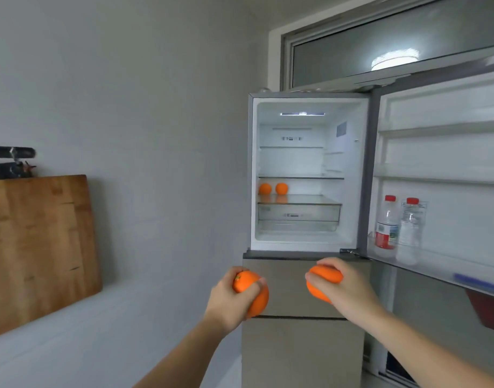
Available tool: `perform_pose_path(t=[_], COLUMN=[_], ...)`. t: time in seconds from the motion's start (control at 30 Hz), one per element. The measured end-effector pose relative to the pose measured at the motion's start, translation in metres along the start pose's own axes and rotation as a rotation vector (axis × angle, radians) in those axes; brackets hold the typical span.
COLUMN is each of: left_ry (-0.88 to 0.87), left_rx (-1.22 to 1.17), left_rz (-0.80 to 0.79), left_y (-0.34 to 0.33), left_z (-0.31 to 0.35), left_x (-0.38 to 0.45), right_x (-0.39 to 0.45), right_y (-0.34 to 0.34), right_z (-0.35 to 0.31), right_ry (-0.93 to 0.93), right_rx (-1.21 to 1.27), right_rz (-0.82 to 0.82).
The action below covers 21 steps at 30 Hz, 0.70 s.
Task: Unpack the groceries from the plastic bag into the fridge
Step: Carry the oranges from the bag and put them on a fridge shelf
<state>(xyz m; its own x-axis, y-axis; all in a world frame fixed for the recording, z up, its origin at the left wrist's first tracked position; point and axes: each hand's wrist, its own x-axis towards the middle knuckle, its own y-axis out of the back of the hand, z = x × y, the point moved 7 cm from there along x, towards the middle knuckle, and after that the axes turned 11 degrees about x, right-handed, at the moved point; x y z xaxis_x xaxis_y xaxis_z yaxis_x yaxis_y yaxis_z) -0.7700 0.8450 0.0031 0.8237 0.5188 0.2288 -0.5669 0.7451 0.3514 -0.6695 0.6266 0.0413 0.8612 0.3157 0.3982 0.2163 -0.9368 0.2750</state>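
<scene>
The left hand [229, 299] gripped an orange [252, 292], fingers [259, 282] curled round it. The right hand [342, 289] clasped a second orange [322, 284] from above. Both were held before the open fridge [299, 169], where two oranges [273, 189] sat on a shelf.

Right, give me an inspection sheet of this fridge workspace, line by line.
Surface: white counter at left; fridge door open, light on.
Job's things: two oranges side by side on a glass shelf; two bottles upright in the door rack; plastic bag not in view.
Clutter: wooden board leaning on the wall.
Grippers: left hand holds an orange; right hand holds another orange.
Cables: nothing seen.
Surroundings: grey wall, window above the fridge.
</scene>
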Motion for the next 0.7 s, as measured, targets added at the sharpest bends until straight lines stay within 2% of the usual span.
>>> perform_pose_path(t=[0.3, 0.47, 0.7], left_ry=[-0.026, -0.073, -0.138], left_rx=[0.035, 0.028, 0.023], left_rz=[-0.001, 0.049, 0.042], left_y=[-0.064, -0.1, -0.142], left_z=[0.019, 0.047, 0.051], left_x=[0.108, 0.174, 0.261], right_x=[0.114, 0.188, 0.259], right_y=[0.019, 0.034, 0.037], right_z=[0.035, 0.041, 0.059], right_ry=[0.033, 0.087, 0.132], right_rx=[0.044, 0.057, 0.036], right_rz=[0.032, -0.001, -0.01])
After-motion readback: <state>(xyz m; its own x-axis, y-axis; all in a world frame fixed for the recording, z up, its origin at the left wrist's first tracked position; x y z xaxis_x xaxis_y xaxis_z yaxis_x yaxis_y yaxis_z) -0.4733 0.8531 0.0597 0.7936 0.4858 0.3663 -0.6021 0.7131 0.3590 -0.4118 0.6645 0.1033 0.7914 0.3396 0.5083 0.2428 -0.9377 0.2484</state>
